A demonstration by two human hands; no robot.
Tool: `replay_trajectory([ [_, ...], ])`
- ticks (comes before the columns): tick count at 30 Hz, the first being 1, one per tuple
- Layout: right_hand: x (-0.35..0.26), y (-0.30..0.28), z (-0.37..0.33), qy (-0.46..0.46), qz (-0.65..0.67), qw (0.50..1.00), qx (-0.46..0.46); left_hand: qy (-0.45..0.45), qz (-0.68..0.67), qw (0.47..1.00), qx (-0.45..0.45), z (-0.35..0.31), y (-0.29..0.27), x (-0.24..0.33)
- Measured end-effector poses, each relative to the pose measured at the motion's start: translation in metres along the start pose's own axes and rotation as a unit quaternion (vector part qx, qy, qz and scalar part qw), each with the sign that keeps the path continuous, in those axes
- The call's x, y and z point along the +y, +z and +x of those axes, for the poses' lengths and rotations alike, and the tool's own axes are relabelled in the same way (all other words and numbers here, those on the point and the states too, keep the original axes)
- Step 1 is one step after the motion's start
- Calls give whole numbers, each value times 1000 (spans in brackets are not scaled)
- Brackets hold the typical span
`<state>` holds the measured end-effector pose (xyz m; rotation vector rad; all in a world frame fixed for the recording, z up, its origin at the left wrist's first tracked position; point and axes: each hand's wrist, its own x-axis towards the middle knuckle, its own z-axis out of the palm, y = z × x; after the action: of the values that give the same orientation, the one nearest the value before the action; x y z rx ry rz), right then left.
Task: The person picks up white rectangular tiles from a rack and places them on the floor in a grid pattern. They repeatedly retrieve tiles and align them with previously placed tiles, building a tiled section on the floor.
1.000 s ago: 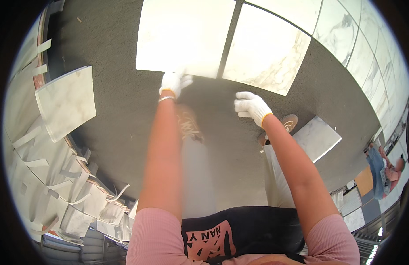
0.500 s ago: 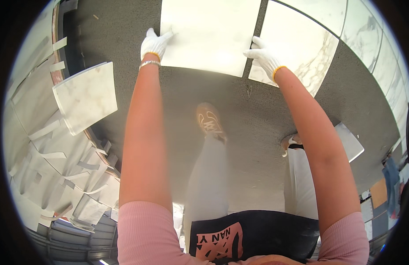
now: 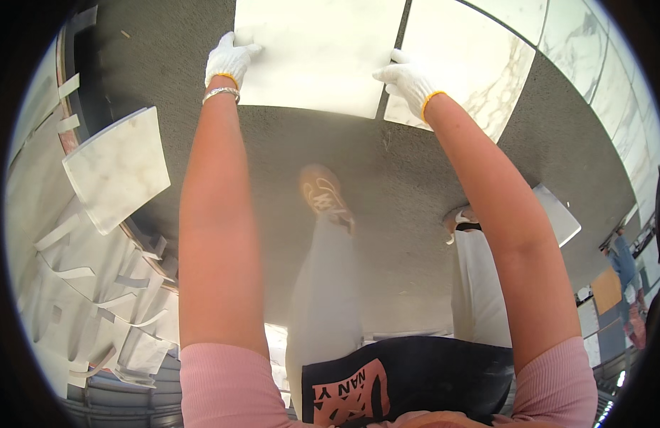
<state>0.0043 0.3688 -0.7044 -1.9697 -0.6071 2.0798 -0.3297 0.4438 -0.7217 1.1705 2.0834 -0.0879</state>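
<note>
My left hand [image 3: 229, 58], in a white knitted glove, grips the left edge of a large white marble-look tile [image 3: 316, 53], its thumb reaching onto the top face. At the opposite edge is my gloved right hand [image 3: 407, 80], its fingers hooked at the tile's right side. That hand lies over the near left part of a second tile [image 3: 473, 53], which has grey-brown veins. A narrow dark gap [image 3: 381, 98] separates the two tiles. Some of my fingertips are hidden at the edges.
Grey rough floor [image 3: 273, 153] surrounds the tiles. My shoe [image 3: 321, 189] stands near the middle. Stacked pale tiles [image 3: 119, 167] are at the left, beside a row of slabs with strips. Another tile [image 3: 555, 214] lies behind my right forearm. Veined tiles [image 3: 572, 46] line the far right.
The view has shifted, so everything sits a little further left. The gap between the two tiles looks slightly narrower. Both hands keep their places at the tile's edges.
</note>
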Motion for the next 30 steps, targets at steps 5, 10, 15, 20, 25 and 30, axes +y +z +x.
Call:
replay_trajectory([
  [5,-2,-4,11,11,-37,999,0,6,28,1000,3,-6,-3,6],
  [10,-6,0,8,17,-19,999,35,35,56,998,13,-8,-6,5],
  [15,-5,1,2,2,4,1000,21,23,65,998,-15,-7,-10,6],
  [20,-3,-2,2,13,6,1000,7,37,82,996,-10,-7,-9,4],
  [25,-1,-5,3,13,-12,1000,-6,32,85,996,-10,-7,-10,-1],
  [30,2,-10,5,-5,-56,998,-9,21,78,997,-16,-11,-11,1],
])
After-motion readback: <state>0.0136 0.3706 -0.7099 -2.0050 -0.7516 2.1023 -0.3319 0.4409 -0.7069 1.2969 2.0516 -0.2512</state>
